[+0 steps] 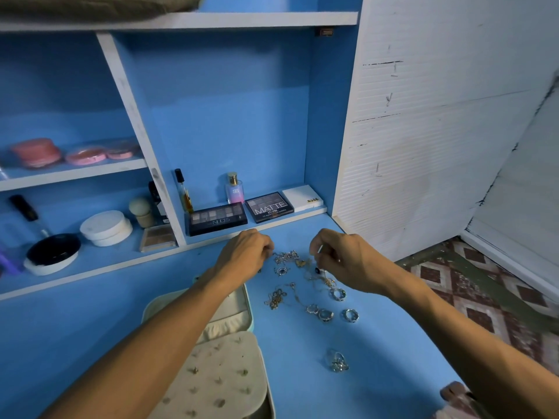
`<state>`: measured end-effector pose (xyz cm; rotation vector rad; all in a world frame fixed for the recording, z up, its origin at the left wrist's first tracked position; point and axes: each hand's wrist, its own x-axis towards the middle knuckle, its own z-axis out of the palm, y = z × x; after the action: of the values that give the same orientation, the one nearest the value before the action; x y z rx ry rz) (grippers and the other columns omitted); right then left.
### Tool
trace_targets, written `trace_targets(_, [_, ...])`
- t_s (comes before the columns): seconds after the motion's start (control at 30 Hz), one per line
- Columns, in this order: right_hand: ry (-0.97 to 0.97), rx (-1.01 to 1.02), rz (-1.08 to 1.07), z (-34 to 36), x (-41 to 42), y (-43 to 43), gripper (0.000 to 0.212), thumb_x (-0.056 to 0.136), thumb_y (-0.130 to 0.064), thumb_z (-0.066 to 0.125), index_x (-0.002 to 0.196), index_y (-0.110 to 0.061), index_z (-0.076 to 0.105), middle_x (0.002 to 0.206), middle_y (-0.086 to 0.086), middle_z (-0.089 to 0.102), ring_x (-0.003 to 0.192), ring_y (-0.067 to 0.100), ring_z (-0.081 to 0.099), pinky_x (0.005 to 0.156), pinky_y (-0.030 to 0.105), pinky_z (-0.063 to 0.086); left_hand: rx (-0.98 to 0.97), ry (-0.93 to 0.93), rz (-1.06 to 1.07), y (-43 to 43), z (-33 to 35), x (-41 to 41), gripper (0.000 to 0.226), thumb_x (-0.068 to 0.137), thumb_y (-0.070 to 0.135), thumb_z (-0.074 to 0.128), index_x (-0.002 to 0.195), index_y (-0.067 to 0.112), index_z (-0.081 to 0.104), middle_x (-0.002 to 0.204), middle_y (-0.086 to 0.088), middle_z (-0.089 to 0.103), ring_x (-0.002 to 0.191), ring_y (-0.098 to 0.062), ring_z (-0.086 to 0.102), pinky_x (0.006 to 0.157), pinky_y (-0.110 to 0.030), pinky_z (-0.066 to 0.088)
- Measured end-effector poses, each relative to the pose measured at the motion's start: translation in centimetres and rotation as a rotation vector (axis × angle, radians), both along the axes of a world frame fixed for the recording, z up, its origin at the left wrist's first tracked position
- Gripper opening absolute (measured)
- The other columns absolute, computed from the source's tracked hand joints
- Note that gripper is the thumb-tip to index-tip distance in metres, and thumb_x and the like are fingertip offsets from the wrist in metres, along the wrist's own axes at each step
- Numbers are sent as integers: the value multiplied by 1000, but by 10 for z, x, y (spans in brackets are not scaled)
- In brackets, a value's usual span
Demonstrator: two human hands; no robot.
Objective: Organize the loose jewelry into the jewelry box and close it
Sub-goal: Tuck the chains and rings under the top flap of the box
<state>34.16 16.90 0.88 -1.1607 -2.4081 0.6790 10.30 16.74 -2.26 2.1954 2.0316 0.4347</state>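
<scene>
A tangle of silver and gold necklace chains [287,258] lies on the blue tabletop. My left hand [245,252] is curled at the tangle's left end and seems to pinch a chain there. At the right side of the tangle, my right hand [341,258] also has curled fingers, pinching a thin chain. A gold chain [275,297] and several rings [337,294] [325,314] [350,315] lie nearer to me. One more ring cluster [337,361] sits apart. The jewelry box [242,300] stands open under my left forearm, and its cream earring panel [223,373] holds several studs.
Eyeshadow palettes [216,217] [269,206], a perfume bottle [234,189] and a small vial [184,192] line the shelf behind the jewelry. Compacts and jars [106,227] fill the left shelves. A white cupboard door [423,131] stands open on the right, above patterned floor [484,297].
</scene>
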Motion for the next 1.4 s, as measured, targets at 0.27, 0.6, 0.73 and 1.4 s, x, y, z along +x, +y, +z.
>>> trace_targets(0.27, [174, -58, -30, 17, -4, 5, 22, 91, -5, 54, 94, -23, 68, 81, -1, 71, 80, 21, 67, 74, 37, 54, -3, 28, 21, 6, 9, -13, 27, 96, -1, 60, 116, 11, 74, 112, -7, 73, 103, -24, 68, 91, -38, 54])
trace_targets(0.6, [240, -114, -1, 33, -14, 5, 23, 91, -6, 56, 90, -26, 69, 78, -2, 71, 83, 14, 69, 84, 43, 56, -97, 81, 40, 2, 12, -29, 14, 90, 8, 72, 99, 16, 79, 95, 1, 77, 89, -17, 69, 79, -32, 54])
trace_targets(0.73, [228, -107, -3, 36, -16, 4, 23, 93, -6, 56, 91, -25, 69, 80, -1, 71, 83, 11, 69, 81, 39, 57, -109, 83, 43, 0, 14, -31, 17, 88, 7, 70, 85, 21, 78, 91, 3, 74, 85, -20, 68, 76, -38, 57])
trace_targets(1.4, [350, -167, 30, 67, -31, 5, 22, 95, -2, 51, 93, -12, 70, 81, 12, 72, 83, 30, 72, 84, 47, 60, -62, -750, 10, -25, 32, -28, 10, 99, 6, 55, 96, 15, 56, 84, -4, 73, 77, -7, 69, 71, -29, 53])
